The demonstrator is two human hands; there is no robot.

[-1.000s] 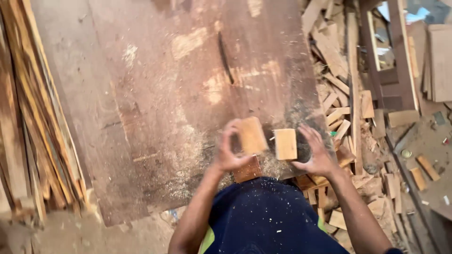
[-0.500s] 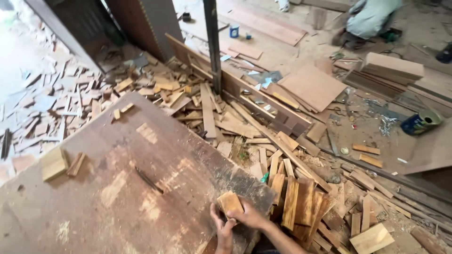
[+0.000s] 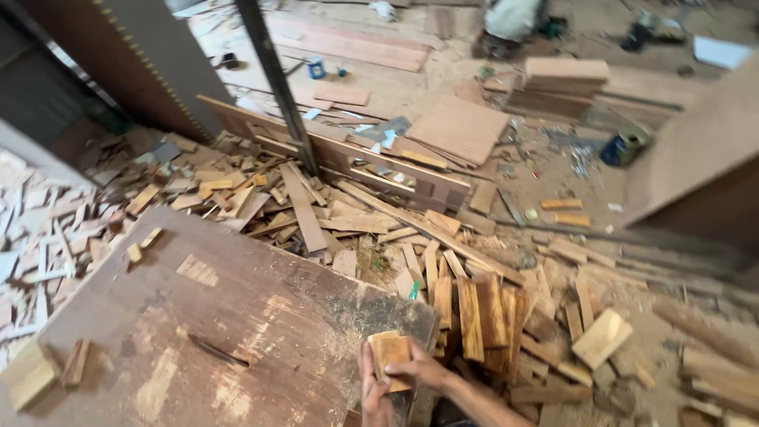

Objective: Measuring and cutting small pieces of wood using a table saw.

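Observation:
Both of my hands close around a small stack of light wooden blocks (image 3: 390,353) at the near right corner of a worn brown plywood table (image 3: 237,316). My left hand (image 3: 370,393) grips the stack's left side from below. From the right, my right hand (image 3: 425,369) wraps its fingers over the blocks, and its forearm runs off toward the bottom edge. A dark saw slot (image 3: 218,353) cuts through the tabletop to the left of my hands.
Loose blocks (image 3: 30,373) lie at the table's left corner. Several offcuts and slats (image 3: 474,312) litter the floor right of the table. A long wooden frame (image 3: 340,154) and a dark metal post (image 3: 277,79) stand beyond. Stacked boards (image 3: 565,79) and a blue can (image 3: 624,146) sit farther off.
One second ago each hand held its own block over the table. Now both blocks are pressed together between my hands, and the view has swung up over the littered floor.

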